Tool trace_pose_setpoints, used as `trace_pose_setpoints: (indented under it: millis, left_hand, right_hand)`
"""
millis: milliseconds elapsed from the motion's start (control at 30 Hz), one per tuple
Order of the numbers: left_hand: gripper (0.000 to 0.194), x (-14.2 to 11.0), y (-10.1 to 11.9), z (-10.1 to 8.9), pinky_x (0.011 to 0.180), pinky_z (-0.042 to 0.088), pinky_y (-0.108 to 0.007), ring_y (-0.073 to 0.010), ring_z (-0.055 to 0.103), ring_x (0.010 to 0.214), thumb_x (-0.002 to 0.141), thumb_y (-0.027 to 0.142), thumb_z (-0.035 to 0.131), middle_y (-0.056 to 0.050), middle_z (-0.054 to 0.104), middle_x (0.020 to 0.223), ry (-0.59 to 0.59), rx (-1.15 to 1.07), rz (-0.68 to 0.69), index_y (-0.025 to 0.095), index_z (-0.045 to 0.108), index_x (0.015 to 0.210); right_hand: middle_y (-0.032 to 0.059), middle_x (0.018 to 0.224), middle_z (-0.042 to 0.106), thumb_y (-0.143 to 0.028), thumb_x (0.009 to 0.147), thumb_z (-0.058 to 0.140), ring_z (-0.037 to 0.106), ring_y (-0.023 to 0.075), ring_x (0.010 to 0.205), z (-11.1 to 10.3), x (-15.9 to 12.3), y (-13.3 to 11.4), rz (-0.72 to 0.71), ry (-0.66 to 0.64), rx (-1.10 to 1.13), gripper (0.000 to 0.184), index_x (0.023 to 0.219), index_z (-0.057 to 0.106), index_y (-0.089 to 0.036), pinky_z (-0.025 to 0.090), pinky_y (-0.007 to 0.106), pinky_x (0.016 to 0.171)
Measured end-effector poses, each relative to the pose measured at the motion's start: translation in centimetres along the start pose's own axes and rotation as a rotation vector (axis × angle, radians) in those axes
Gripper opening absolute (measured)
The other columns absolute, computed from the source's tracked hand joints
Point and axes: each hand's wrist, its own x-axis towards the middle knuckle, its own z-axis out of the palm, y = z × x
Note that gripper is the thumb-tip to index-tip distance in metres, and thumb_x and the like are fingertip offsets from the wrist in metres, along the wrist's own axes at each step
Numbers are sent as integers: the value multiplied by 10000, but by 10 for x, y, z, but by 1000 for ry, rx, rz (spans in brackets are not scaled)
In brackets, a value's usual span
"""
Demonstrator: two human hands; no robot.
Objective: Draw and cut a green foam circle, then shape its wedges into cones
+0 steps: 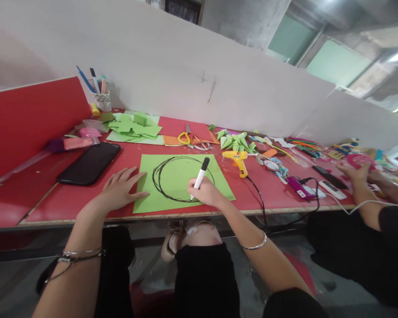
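A green paper sheet (pixel 181 170) lies on the red table (pixel 86 198) with a black circle (pixel 162 176) drawn on it in several overlapping lines. My right hand (pixel 205 193) is closed round a white marker with a black cap (pixel 200 173), its tip down on the circle's lower right part. My left hand (pixel 121 189) lies flat with fingers spread, pressing the sheet's left edge.
A black phone (pixel 89 163) lies left of the sheet. A yellow glue gun (pixel 238 159), yellow-handled scissors (pixel 189 138), green paper cones (pixel 234 141) and cut green squares (pixel 134 126) sit behind. A pen cup (pixel 102 100) stands at the back left. Another person's arms (pixel 365 190) work at the right.
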Motion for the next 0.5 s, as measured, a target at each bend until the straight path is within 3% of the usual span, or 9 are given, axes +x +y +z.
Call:
trace_pose_setpoints:
  millis: [67, 133, 233, 400, 500]
  left_hand:
    - [712, 0, 1, 0, 1002, 210, -463, -325, 188, 1289, 696, 630, 395, -48, 221, 1437, 0, 5, 9, 282, 346, 1316]
    - [721, 0, 1, -1, 998, 211, -471, -331, 188, 1288, 697, 631, 392, -63, 227, 1434, 0, 7, 16, 272, 341, 1319]
    - [721, 0, 1, -1, 987, 227, -478, -343, 212, 1276, 698, 622, 403, -72, 244, 1427, 16, -2, 20, 272, 333, 1324]
    - [717, 0, -1, 1, 984, 241, -463, -342, 236, 1264, 692, 623, 416, -75, 265, 1416, 49, -17, 44, 269, 353, 1313]
    - [768, 1, -3, 2, 990, 231, -461, -331, 222, 1271, 689, 629, 413, -76, 257, 1418, 42, -18, 39, 253, 284, 1346]
  right_hand:
    - [-41, 497, 420, -241, 732, 444, 392, 73, 480, -8, -1, 2, 7, 102, 120, 221, 524, 416, -169, 291, 194, 468]
    - [-39, 505, 407, -320, 763, 441, 366, 73, 464, -20, -1, 5, 18, 285, 219, 255, 555, 443, -172, 281, 199, 450]
    - [-42, 497, 378, -392, 769, 462, 327, 71, 443, -38, 1, 8, 12, 432, 248, 274, 605, 485, -174, 254, 204, 425]
    - [-37, 502, 440, -404, 733, 524, 394, 79, 458, -47, 6, 12, 28, 444, 225, 239, 699, 552, -169, 304, 201, 426]
    - [12, 641, 582, -401, 717, 537, 526, 108, 572, -37, 13, 14, 16, 365, 417, 277, 831, 606, -158, 428, 232, 545]
